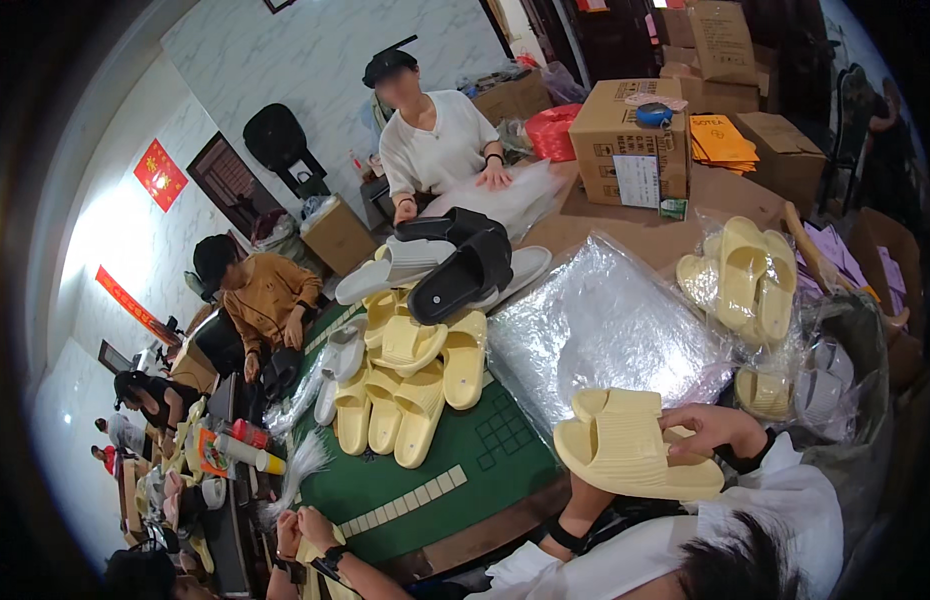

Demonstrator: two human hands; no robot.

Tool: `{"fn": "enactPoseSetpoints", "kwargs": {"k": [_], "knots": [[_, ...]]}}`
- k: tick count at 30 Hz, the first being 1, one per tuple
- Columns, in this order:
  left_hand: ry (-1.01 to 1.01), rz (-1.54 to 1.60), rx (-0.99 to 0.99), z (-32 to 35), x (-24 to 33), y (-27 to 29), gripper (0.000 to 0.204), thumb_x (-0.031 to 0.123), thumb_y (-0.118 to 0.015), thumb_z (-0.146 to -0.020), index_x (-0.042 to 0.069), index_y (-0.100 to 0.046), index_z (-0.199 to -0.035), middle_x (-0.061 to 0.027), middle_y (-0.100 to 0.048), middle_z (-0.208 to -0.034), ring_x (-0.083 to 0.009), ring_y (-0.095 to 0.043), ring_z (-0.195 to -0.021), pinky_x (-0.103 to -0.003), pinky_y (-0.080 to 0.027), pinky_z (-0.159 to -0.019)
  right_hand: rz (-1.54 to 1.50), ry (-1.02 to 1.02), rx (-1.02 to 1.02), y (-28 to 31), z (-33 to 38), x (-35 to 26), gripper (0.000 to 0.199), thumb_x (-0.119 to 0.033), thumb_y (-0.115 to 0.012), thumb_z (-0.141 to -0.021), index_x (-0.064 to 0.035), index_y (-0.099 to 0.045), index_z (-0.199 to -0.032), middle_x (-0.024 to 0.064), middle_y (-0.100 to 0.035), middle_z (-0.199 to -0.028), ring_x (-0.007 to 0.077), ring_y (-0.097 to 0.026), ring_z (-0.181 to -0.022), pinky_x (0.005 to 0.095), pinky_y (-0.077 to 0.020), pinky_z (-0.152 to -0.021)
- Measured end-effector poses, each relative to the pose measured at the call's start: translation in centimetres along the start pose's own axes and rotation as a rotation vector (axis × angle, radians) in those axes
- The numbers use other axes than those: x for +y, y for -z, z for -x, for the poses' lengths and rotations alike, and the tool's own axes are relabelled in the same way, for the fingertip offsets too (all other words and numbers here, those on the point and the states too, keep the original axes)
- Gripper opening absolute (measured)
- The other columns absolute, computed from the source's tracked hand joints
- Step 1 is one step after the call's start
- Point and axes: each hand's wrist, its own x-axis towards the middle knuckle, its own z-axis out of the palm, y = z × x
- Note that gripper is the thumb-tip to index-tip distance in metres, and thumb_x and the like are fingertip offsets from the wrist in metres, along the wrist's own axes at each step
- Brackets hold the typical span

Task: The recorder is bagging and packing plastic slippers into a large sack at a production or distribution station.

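Note:
A pair of pale yellow slide slippers [625, 450] is held up over the table's near right edge, one partly behind the other. My right hand [710, 430] is closed on the nearer slipper, its fingers curled at the foot opening beside the ribbed strap. My left forearm reaches up behind the pair; the slippers cover the left hand and its fingers. Just beyond lies a large stack of shiny clear plastic bags [605, 320]. To its left, several yellow slippers [410, 400] are piled, with black slippers [465, 270] and grey-white slippers [395, 268] on top.
Bagged yellow slippers [755, 280] sit at the right. A cardboard box [630, 140] stands at the back. Pale tiles [405, 503] line the green mat [485, 515]. At lower left, a neighbour's hands [307, 530] are near. Across the table, a person in white [440, 150] handles clear plastic.

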Motion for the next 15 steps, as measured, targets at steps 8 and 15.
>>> {"fn": "enactPoseSetpoints", "kwargs": {"k": [8,15], "knots": [[-0.206,-0.749,0.046,-0.4,1.6,1.5,0.05,0.029,-0.061,-0.084,0.012,-0.046,-0.129,-0.0085,-0.051,-0.126,-0.0277,-0.048,-0.116,-0.043,-0.035,-0.098,-0.23,0.058,-0.065,0.5,0.6,0.3,0.046,-0.011,-0.063,-0.085,0.0027,-0.049,-0.127,0.012,-0.052,-0.129,0.0175,-0.044,-0.12,0.03,-0.0297,-0.104],[-0.255,-1.041,0.101,0.1,3.9,3.1,0.038,0.029,-0.064,-0.081,0.011,-0.058,-0.113,-0.0061,-0.062,-0.106,-0.0258,-0.058,-0.098,-0.04,-0.044,-0.085,-0.293,-0.079,-0.093,0.8,0.6,-2.6,0.043,-0.009,-0.063,-0.085,0.004,-0.051,-0.124,0.0102,-0.052,-0.127,0.0149,-0.043,-0.119,0.0284,-0.0323,-0.101]]}}
